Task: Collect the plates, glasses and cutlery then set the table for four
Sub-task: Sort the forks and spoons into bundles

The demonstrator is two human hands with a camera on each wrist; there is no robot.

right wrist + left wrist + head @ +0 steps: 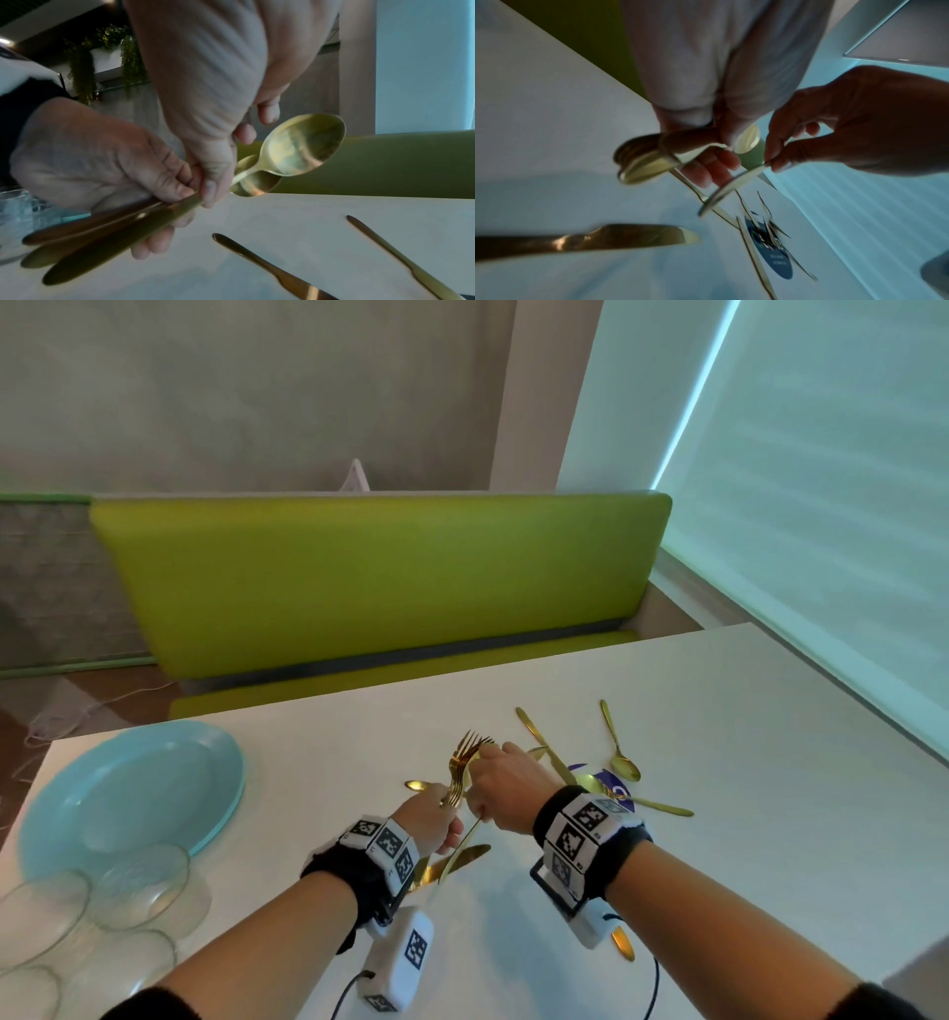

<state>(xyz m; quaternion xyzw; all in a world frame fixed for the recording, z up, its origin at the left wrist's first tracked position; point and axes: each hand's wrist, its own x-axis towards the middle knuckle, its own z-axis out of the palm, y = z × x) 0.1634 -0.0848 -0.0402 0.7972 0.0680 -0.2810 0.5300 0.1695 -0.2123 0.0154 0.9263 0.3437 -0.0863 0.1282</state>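
My left hand (445,810) grips a bundle of gold cutlery (461,765) by the handles, with the fork tines pointing up and away. The right hand (480,762) meets it from the right, and its thumb (214,182) and fingers pinch the neck of a gold spoon (306,144) against the bundle. A second spoon bowl (257,179) shows behind it. The held handles (102,241) fan out below my left hand (90,154). A light blue plate stack (133,793) and several clear glasses (138,886) stand on the white table (744,762) at the left.
Loose gold cutlery lies on the table: a knife (464,857) under my hands, another knife (539,742), a spoon (619,747) and more pieces (662,808) over a blue round sticker (613,788). A green bench (380,577) runs along the far edge; a window blind is on the right.
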